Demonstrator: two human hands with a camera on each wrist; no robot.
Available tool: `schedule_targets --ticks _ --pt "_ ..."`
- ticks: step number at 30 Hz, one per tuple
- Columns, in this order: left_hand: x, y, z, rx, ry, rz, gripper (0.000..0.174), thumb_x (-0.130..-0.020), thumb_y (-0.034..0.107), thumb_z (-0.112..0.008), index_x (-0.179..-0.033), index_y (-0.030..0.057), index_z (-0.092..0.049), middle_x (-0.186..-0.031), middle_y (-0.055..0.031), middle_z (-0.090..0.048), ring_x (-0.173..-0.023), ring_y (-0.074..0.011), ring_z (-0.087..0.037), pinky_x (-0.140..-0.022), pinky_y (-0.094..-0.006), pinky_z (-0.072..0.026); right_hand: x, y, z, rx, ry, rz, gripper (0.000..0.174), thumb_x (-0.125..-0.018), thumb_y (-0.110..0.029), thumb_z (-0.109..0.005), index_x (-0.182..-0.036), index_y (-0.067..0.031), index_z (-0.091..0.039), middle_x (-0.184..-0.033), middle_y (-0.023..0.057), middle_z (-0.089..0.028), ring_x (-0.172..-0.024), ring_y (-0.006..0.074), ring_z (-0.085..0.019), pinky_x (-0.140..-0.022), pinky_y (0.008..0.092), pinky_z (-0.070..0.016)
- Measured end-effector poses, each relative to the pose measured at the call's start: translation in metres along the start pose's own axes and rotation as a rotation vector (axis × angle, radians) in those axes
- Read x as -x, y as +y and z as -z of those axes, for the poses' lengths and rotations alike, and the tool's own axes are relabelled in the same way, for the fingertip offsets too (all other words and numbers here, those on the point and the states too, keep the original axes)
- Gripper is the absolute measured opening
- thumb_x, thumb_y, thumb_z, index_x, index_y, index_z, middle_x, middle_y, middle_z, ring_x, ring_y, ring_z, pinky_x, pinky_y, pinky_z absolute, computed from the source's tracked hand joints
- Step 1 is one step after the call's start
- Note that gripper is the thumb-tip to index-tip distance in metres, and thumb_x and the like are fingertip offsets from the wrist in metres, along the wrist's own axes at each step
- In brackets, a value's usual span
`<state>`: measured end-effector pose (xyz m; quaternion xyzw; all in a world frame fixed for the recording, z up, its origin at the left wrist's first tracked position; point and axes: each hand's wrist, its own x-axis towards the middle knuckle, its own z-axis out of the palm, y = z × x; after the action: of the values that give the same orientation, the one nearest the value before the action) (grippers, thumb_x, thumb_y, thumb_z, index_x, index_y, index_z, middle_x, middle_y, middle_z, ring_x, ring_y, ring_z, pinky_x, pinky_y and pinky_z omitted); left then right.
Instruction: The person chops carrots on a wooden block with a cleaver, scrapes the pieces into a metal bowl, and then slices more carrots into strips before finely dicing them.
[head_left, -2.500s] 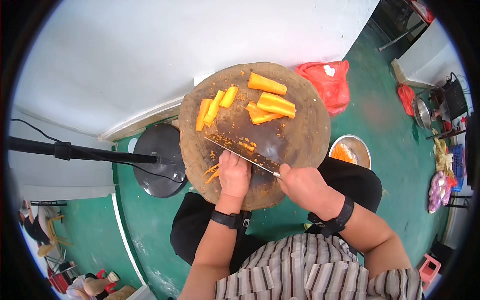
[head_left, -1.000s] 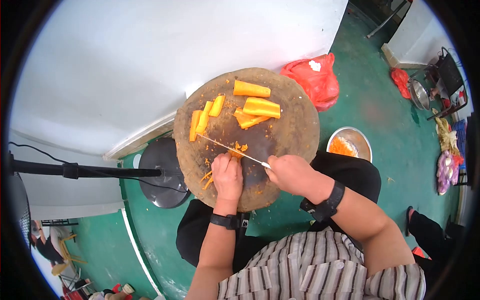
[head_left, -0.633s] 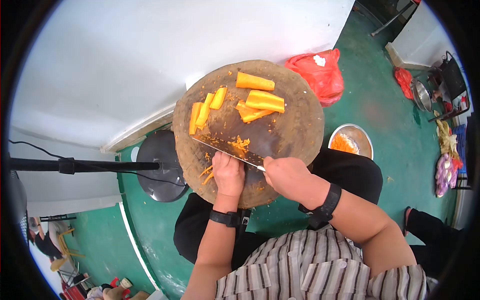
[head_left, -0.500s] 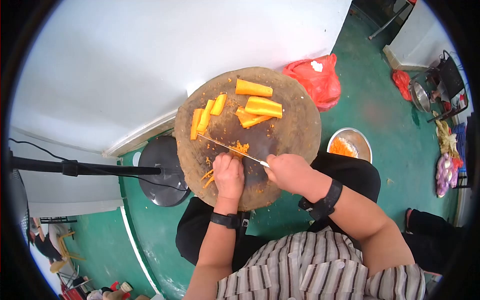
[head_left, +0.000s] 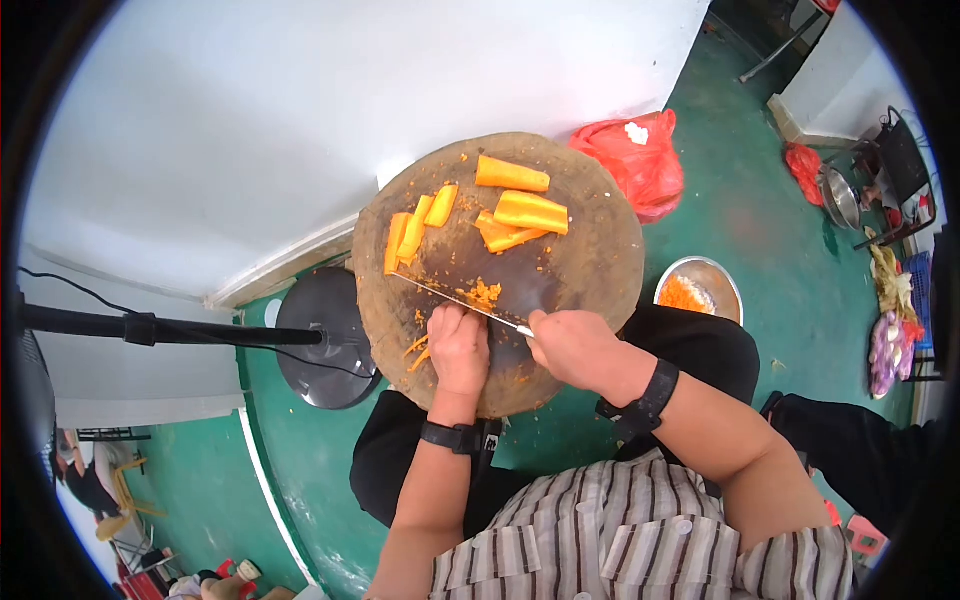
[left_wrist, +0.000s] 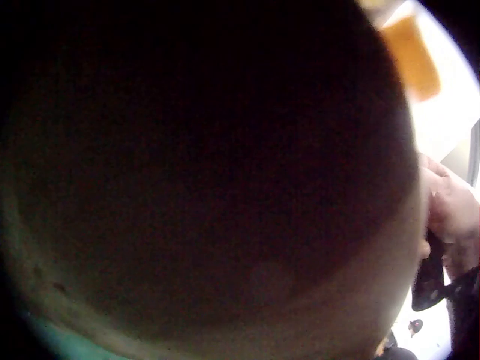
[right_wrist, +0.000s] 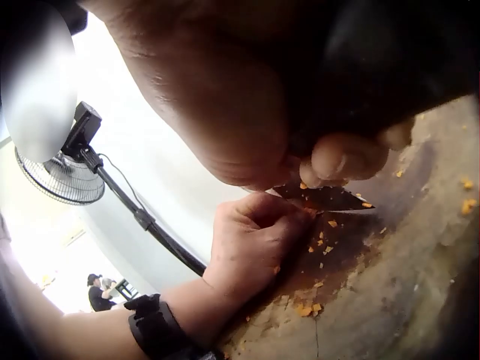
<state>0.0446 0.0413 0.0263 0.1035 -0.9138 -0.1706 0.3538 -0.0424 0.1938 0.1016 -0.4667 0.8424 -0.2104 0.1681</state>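
Observation:
My right hand (head_left: 580,350) grips the handle of a wide-bladed cleaver (head_left: 460,302), its blade nearly edge-on in the head view, over a round wooden chopping block (head_left: 600,260). Against the near side of the blade, my left hand (head_left: 460,345) has its fingers curled down on the block. A bit of orange carrot (right_wrist: 311,214) shows at its fingertips in the right wrist view; the rest is hidden under the hand. Minced carrot (head_left: 483,294) is heaped just beyond the blade. Thin carrot strips (head_left: 417,352) lie left of my left hand. The left wrist view is mostly dark.
Larger carrot pieces (head_left: 530,212) and three slimmer ones (head_left: 411,238) lie on the block's far side. A metal bowl (head_left: 735,300) with minced carrot stands on the floor at right. Beyond are a red plastic bag (head_left: 640,175) and the wall (head_left: 350,90). A fan stand (head_left: 320,385) is at left.
The cleaver has tilted between flatter and edge-on with the right hand's motion. The heap of mince beyond the blade has grown. Another person's dark-clad leg has come in at right.

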Motion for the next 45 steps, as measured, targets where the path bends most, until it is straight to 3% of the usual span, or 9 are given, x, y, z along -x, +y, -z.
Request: schedule_targets --ticks 5,10,14,16,22,34,45 --pt "0.002 -0.003 0.011 0.154 -0.065 0.129 0.018 -0.069 0.003 -0.069 -0.086 0.0000 -0.063 -0.094 -0.0112 -0.061 -0.093 -0.0304 -0.057 -0.079 -0.0388 -0.0458 0.001 0.011 0.006 -0.072 -0.079 -0.024 0.017 -0.085 -0.017 -0.053 -0.084 -0.0003 -0.053 -0.072 0.0204 -0.062 -0.070 0.0383 -0.061 -0.063 0.0469 -0.0486" --pt "0.002 0.001 0.019 0.175 -0.063 0.102 0.022 -0.068 0.002 -0.069 -0.089 -0.0009 -0.063 -0.097 -0.0119 -0.060 -0.094 -0.0318 -0.057 -0.080 -0.0397 -0.0462 0.004 0.002 0.020 -0.312 -0.181 -0.076 0.020 -0.087 -0.020 -0.053 -0.088 0.0000 -0.050 -0.073 0.0224 -0.060 -0.075 0.0416 -0.059 -0.067 0.0493 -0.0460" --pt "0.006 -0.007 0.008 0.075 -0.033 -0.030 0.022 -0.066 0.002 -0.069 -0.087 -0.0003 -0.064 -0.096 -0.0108 -0.060 -0.092 -0.0303 -0.057 -0.078 -0.0396 -0.0461 0.002 0.005 0.013 -0.297 -0.140 -0.090 0.021 -0.088 -0.021 -0.054 -0.088 -0.0001 -0.050 -0.073 0.0229 -0.060 -0.075 0.0419 -0.059 -0.066 0.0493 -0.0460" --pt "0.006 -0.008 0.004 0.062 -0.029 -0.037 0.022 -0.065 0.002 -0.068 -0.087 0.0000 -0.064 -0.096 -0.0105 -0.060 -0.090 -0.0301 -0.057 -0.077 -0.0394 -0.0460 0.004 0.008 0.006 -0.191 -0.031 -0.026 0.023 -0.088 -0.023 -0.054 -0.086 -0.0006 -0.050 -0.069 0.0220 -0.060 -0.070 0.0406 -0.060 -0.062 0.0484 -0.0469" --pt "0.000 -0.001 0.005 0.010 -0.001 -0.030 0.023 -0.062 0.000 -0.067 -0.086 0.0008 -0.065 -0.095 -0.0108 -0.061 -0.088 -0.0306 -0.056 -0.074 -0.0389 -0.0454 0.023 -0.010 0.021 0.004 -0.061 0.011 0.025 -0.088 -0.024 -0.054 -0.081 -0.0004 -0.050 -0.061 0.0191 -0.059 -0.060 0.0378 -0.061 -0.053 0.0461 -0.0478" --pt "0.005 -0.003 -0.001 0.031 -0.018 -0.006 0.016 -0.064 -0.003 -0.064 -0.079 0.0016 -0.062 -0.089 -0.0109 -0.059 -0.088 -0.0306 -0.055 -0.075 -0.0393 -0.0444 0.005 0.010 0.005 -0.080 -0.019 0.010 0.023 -0.087 -0.021 -0.055 -0.079 0.0005 -0.052 -0.069 0.0207 -0.061 -0.067 0.0381 -0.061 -0.059 0.0460 -0.0491" --pt "-0.001 0.002 0.002 -0.008 0.016 -0.025 0.016 -0.064 -0.001 -0.065 -0.080 0.0019 -0.063 -0.090 -0.0102 -0.059 -0.086 -0.0306 -0.055 -0.074 -0.0392 -0.0439 0.016 -0.003 0.010 -0.039 -0.074 -0.029 0.023 -0.088 -0.021 -0.053 -0.080 0.0007 -0.053 -0.066 0.0199 -0.061 -0.064 0.0381 -0.061 -0.058 0.0464 -0.0489"
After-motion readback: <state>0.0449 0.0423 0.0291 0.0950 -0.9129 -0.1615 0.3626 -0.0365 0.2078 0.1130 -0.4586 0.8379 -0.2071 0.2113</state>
